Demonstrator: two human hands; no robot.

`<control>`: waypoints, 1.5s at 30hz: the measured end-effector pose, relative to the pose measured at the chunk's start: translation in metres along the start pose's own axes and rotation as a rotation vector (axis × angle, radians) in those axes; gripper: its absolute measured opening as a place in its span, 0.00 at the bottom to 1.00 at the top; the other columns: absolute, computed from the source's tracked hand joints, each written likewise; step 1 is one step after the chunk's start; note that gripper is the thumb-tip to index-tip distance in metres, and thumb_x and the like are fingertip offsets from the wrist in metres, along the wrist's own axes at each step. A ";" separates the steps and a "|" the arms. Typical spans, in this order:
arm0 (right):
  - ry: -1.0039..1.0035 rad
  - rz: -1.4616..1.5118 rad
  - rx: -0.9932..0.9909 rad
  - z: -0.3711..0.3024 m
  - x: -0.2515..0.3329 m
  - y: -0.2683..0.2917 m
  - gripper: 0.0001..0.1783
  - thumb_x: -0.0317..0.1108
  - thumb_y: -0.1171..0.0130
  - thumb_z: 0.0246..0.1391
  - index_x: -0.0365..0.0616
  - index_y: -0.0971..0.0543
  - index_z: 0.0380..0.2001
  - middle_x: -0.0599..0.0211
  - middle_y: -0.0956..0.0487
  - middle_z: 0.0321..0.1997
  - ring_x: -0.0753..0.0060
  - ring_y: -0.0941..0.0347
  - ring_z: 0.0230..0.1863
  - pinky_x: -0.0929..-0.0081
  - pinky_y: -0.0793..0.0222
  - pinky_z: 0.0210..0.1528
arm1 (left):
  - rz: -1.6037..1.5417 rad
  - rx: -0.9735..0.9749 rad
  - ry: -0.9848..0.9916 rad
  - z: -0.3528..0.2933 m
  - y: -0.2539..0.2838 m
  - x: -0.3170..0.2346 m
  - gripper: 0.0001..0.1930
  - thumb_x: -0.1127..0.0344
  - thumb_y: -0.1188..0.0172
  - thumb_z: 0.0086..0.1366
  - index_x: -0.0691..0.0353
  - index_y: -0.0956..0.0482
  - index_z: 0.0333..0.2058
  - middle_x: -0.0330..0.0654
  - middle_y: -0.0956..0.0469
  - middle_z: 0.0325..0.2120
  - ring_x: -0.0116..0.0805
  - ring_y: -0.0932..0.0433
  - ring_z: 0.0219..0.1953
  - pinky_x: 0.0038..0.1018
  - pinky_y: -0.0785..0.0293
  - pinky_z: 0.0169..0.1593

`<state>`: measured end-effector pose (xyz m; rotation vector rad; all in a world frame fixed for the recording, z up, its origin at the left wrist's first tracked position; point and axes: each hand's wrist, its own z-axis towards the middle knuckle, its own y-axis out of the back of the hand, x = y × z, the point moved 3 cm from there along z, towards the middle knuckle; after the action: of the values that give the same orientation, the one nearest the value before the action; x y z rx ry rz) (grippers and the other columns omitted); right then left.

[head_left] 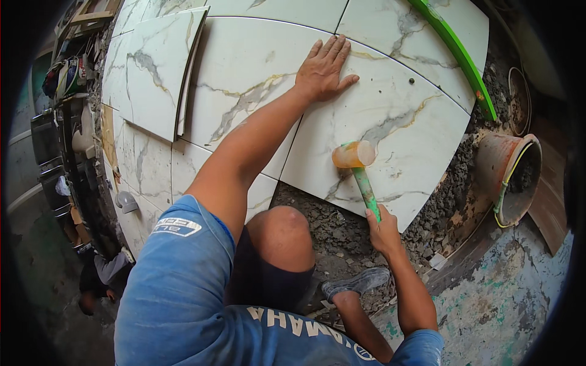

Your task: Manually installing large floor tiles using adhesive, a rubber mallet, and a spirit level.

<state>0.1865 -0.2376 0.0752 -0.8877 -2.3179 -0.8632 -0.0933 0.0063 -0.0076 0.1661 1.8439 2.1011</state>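
My left hand lies flat with its fingers spread, pressed on a marbled white floor tile near its far left corner, where it meets other tiles. My right hand grips the green handle of a rubber mallet. The mallet's amber, pale-faced head is over the middle of the same tile; whether it touches the surface I cannot tell. Along that tile's near and right edges, rough grey mortar shows. Small dark crumbs lie on the tile.
Loose tiles are stacked at the left. A green straightedge rests at the far right. A bucket lies tilted beside the mortar, near a peeling wall. A grey pipe fitting and another person are at the left.
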 end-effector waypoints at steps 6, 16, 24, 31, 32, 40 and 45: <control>-0.035 -0.096 0.069 -0.018 -0.005 -0.022 0.24 0.51 0.47 0.63 0.35 0.27 0.35 0.42 0.26 0.22 0.34 0.29 0.26 0.55 0.33 0.30 | 0.021 -0.053 -0.009 -0.002 -0.009 0.002 0.43 0.32 0.64 0.68 0.64 0.47 0.69 0.50 0.47 0.70 0.43 0.50 0.72 0.40 0.59 0.73; 0.021 -0.120 -0.017 -0.031 -0.007 -0.055 0.28 0.56 0.49 0.62 0.36 0.26 0.38 0.53 0.30 0.19 0.52 0.35 0.20 0.62 0.34 0.28 | 0.002 0.353 -0.328 -0.059 0.045 0.030 0.58 0.33 0.36 0.49 0.60 0.52 0.70 0.53 0.56 0.72 0.47 0.59 0.74 0.43 0.62 0.74; -0.078 -0.083 -0.011 -0.031 -0.005 -0.086 0.27 0.55 0.50 0.64 0.36 0.27 0.35 0.58 0.32 0.18 0.64 0.36 0.20 0.66 0.35 0.27 | -0.069 0.553 -0.416 -0.129 0.071 0.021 0.74 0.44 0.20 0.28 0.64 0.56 0.70 0.52 0.58 0.72 0.45 0.60 0.74 0.46 0.63 0.74; -0.025 -0.062 -0.028 -0.041 -0.008 -0.086 0.27 0.54 0.50 0.64 0.36 0.28 0.30 0.58 0.32 0.18 0.64 0.34 0.21 0.65 0.35 0.28 | -0.030 0.562 -0.330 -0.131 0.070 0.014 0.74 0.42 0.20 0.28 0.67 0.56 0.70 0.57 0.59 0.71 0.49 0.62 0.74 0.49 0.63 0.73; -0.091 -0.033 -0.033 -0.045 -0.011 -0.085 0.26 0.53 0.49 0.64 0.35 0.26 0.33 0.54 0.29 0.20 0.59 0.34 0.22 0.63 0.33 0.32 | -0.033 0.576 -0.327 -0.134 0.069 0.010 0.74 0.42 0.20 0.28 0.67 0.56 0.70 0.58 0.59 0.71 0.49 0.62 0.74 0.49 0.63 0.73; -0.049 0.060 -0.009 -0.053 -0.022 -0.085 0.27 0.53 0.51 0.64 0.34 0.27 0.33 0.53 0.29 0.20 0.58 0.32 0.23 0.61 0.34 0.30 | -0.042 0.606 -0.304 -0.136 0.073 0.005 0.75 0.43 0.19 0.26 0.64 0.56 0.70 0.60 0.58 0.71 0.52 0.60 0.74 0.48 0.63 0.74; -0.151 -0.043 0.002 -0.064 -0.032 -0.079 0.26 0.53 0.51 0.64 0.36 0.27 0.33 0.55 0.31 0.20 0.62 0.33 0.23 0.63 0.34 0.31 | -0.039 0.612 -0.292 -0.135 0.070 0.006 0.76 0.44 0.19 0.25 0.64 0.58 0.71 0.60 0.58 0.71 0.53 0.60 0.74 0.48 0.62 0.73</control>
<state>0.1651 -0.3422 0.0681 -0.9341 -2.4749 -0.8380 -0.1525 -0.1258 0.0400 0.5435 2.2071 1.3359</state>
